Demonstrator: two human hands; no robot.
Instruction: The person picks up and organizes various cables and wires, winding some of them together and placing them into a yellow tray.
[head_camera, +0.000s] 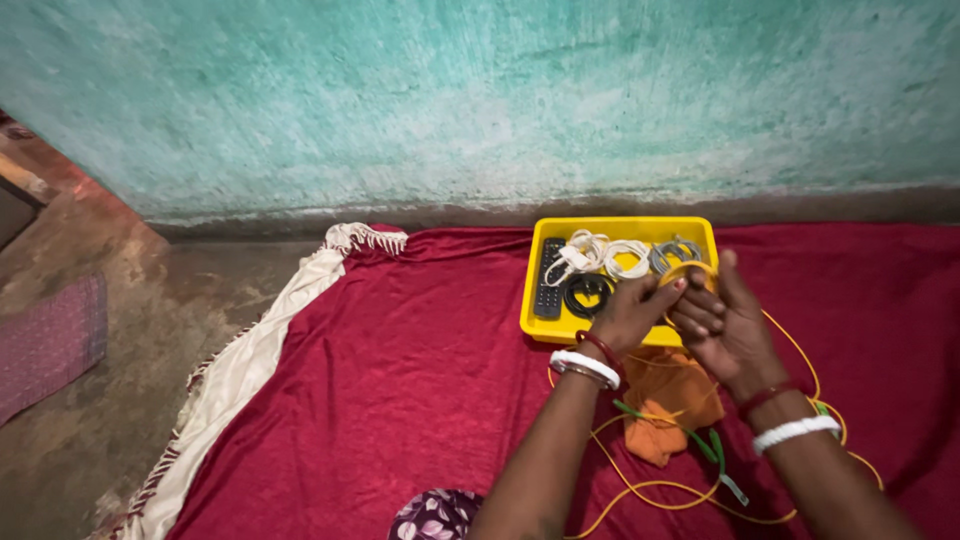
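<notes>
My left hand (630, 312) and my right hand (725, 325) meet over the near edge of a yellow tray (622, 228). Both pinch a coiled loop of yellow cable (686, 268) between the fingers. The rest of that yellow cable (640, 488) trails down in loose curves on the red cloth (400, 370) between my forearms. Inside the tray lie a black remote control (549, 278), a black coiled cable (588, 294), white coiled cables (600, 256) and a grey coiled cable (674, 252).
An orange cloth (665, 400) and a green cable (700, 445) lie on the red cloth under my wrists. A white fringed border (240, 370) edges the cloth on the left. Bare floor (120, 330) and a turquoise wall (500, 100) surround it.
</notes>
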